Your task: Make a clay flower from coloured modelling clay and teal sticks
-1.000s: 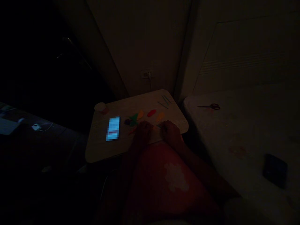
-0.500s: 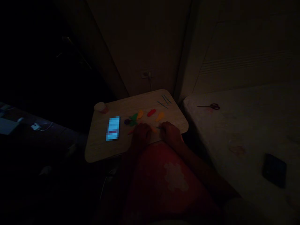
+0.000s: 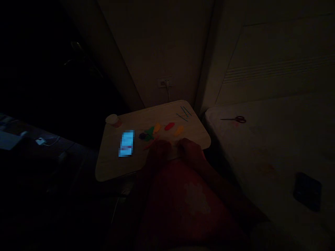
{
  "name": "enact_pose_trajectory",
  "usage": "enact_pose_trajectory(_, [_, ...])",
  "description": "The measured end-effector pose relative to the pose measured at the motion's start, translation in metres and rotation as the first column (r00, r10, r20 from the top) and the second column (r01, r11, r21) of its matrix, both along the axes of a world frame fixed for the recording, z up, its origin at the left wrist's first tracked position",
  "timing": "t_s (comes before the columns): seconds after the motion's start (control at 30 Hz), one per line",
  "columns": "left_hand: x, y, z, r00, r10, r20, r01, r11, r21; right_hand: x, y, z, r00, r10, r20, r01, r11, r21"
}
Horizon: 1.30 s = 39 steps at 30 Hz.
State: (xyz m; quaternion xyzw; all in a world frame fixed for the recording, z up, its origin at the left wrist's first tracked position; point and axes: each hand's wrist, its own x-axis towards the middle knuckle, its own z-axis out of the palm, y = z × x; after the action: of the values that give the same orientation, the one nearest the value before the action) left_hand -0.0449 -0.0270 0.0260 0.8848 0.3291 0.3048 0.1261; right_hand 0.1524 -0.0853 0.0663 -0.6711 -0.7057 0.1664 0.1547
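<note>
The light is very dim, and detail in the hands is poor. My left hand is closed with curled fingers near the front edge of the small table, and what it holds is hidden. Close by on the right, my right hand has its fingers pinched together, pointing at the left hand. What lies in the pinch is too dark to make out. Just beyond the hands lie soft-looking flat pieces: a red one, a yellow-orange one, another yellow-orange one, green ones and a dark purple one. A reddish-orange strip sits beside my left hand.
On the table are a lit phone, a lidded tub and several thin green sticks. Scissors and a dark flat object rest on the pale surface to the right. A plugged wall socket is behind.
My left hand has turned and shifted slightly right. An orange piece and a thin stick that showed between the hands are now mostly hidden. The reddish-orange strip shows more.
</note>
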Motion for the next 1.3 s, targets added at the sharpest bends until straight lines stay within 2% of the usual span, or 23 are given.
enact_pose_trajectory(0.17, [-0.002,-0.002,-0.003,0.998,-0.062,-0.013,0.062,0.997,-0.043,-0.001,-0.002,0.003,1.000,0.016,0.017,-0.016,1.000,-0.018])
enact_pose_trajectory(0.33, [-0.005,-0.003,-0.006,0.998,-0.061,-0.025,0.060,0.997,-0.056,-0.002,-0.001,0.003,0.997,0.050,0.055,-0.049,0.999,-0.024])
enact_pose_trajectory(0.57, [-0.002,-0.001,-0.004,0.998,-0.063,0.016,0.064,0.994,-0.086,-0.005,0.003,0.013,0.981,0.073,0.178,-0.063,0.996,-0.061])
enact_pose_trajectory(0.73, [-0.002,-0.001,-0.005,0.998,-0.056,0.004,0.056,0.995,-0.086,-0.006,0.000,0.010,0.986,0.053,0.157,-0.051,0.999,-0.019])
enact_pose_trajectory(0.93, [-0.002,0.001,-0.006,0.997,-0.069,-0.021,0.068,0.996,-0.050,-0.005,0.003,0.009,0.985,0.049,0.168,-0.036,0.996,-0.078])
enact_pose_trajectory(1.13, [-0.001,-0.001,-0.004,0.999,-0.044,-0.021,0.044,0.999,-0.028,-0.005,0.004,0.005,0.990,0.055,0.130,-0.054,0.999,-0.010])
enact_pose_trajectory(1.3, [-0.001,-0.002,-0.002,0.999,-0.045,0.003,0.045,0.998,-0.045,-0.005,0.006,0.004,0.983,0.056,0.173,-0.047,0.997,-0.058])
